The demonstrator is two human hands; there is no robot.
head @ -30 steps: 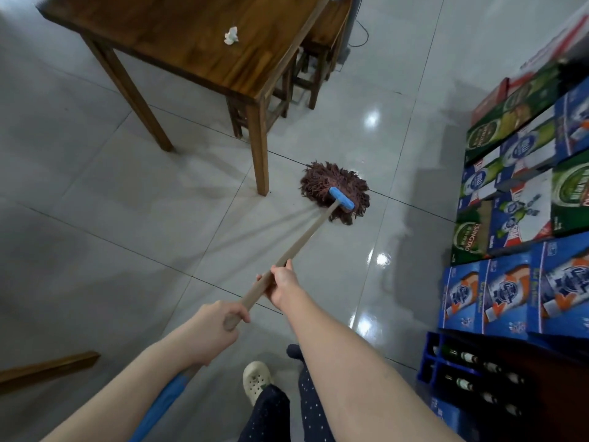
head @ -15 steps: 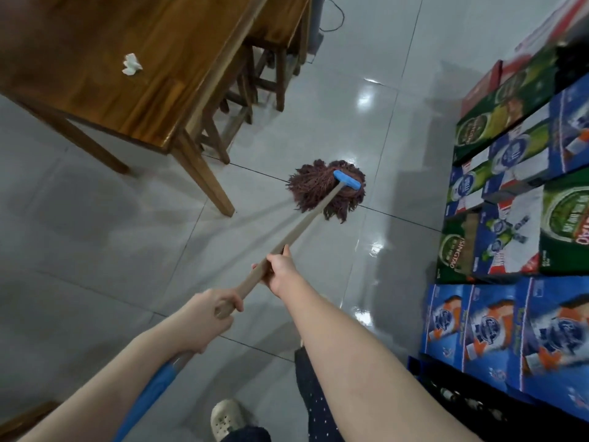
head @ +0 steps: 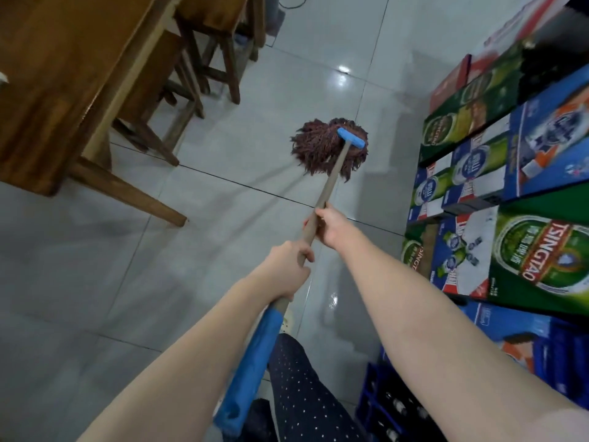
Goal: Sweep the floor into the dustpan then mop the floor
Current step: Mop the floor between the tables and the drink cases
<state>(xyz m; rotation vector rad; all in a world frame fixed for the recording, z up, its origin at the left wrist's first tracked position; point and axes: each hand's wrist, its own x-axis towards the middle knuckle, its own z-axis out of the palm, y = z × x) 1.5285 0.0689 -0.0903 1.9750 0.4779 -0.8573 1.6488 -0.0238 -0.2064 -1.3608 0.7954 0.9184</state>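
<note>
Wood is filling the upper left: a brown wooden surface [head: 57,90] is standing there on splayed legs, with dark wooden stools [head: 204,59] tucked beneath and beside its far edge. Pale glossy floor tiles [head: 95,250] are spreading out below them, crossed by dark grout lines and catching ceiling light near the top.

Nearer the bottom, the left hand [head: 287,269] is wrapping its grip tightly around the mop's tan wooden handle [head: 331,180], just above a blue plastic sleeve [head: 251,362] that is covering the handle's near end. A leg in dark, white-dotted trousers [head: 306,393] is showing beside that sleeve, with the toe of a pale shoe [head: 288,320] peeking out just behind it.

Further up the handle, the right hand [head: 328,228] is clamping its grip around the shaft, close ahead of the left hand. The handle is running diagonally away to a blue plastic crossbar [head: 350,140], under which the maroon stringy mop head [head: 322,148] is lying spread on the floor, just beyond a grout line and between the stools and the boxes.

Along the right edge, stacked green and blue beer cartons [head: 510,186] are standing in rows, and a blue crate of bottles [head: 392,409] is sitting at the lower right.
</note>
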